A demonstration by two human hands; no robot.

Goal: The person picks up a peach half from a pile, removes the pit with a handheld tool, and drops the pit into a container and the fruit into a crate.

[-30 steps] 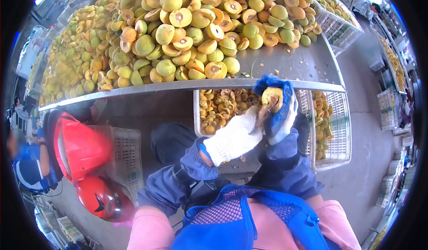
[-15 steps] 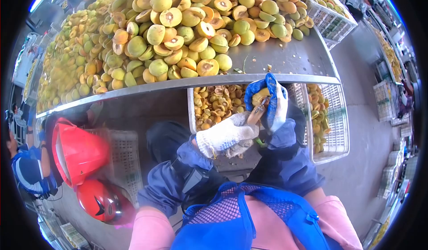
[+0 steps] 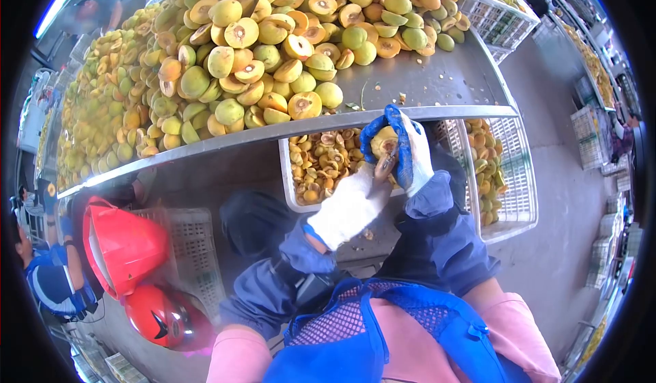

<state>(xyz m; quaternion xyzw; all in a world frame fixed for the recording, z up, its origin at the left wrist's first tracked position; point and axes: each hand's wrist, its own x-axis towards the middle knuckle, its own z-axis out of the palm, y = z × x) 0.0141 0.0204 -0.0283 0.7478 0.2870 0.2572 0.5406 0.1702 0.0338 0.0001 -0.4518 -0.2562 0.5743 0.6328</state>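
My right hand [image 3: 404, 152], in a blue and white glove, is closed around a halved peach [image 3: 383, 141] just below the metal table's front edge. My left hand [image 3: 350, 204], in a white knit glove, grips a small wooden-handled tool [image 3: 383, 168] whose tip is pressed into the peach's cut face. Both hands are over a white crate [image 3: 285, 178] filled with several peach halves and pits.
A big pile of halved peaches [image 3: 253, 48] covers the metal table [image 3: 437, 82]. A second white crate [image 3: 512, 178] with fruit stands at right. Red helmets [image 3: 123, 246] and an empty crate [image 3: 184, 246] lie at left, near a person in a blue sleeve [image 3: 48, 280].
My left hand has risen back up to the peach, and the tool has gone into its cut face. Both hands with the peach have shifted slightly left in the view.
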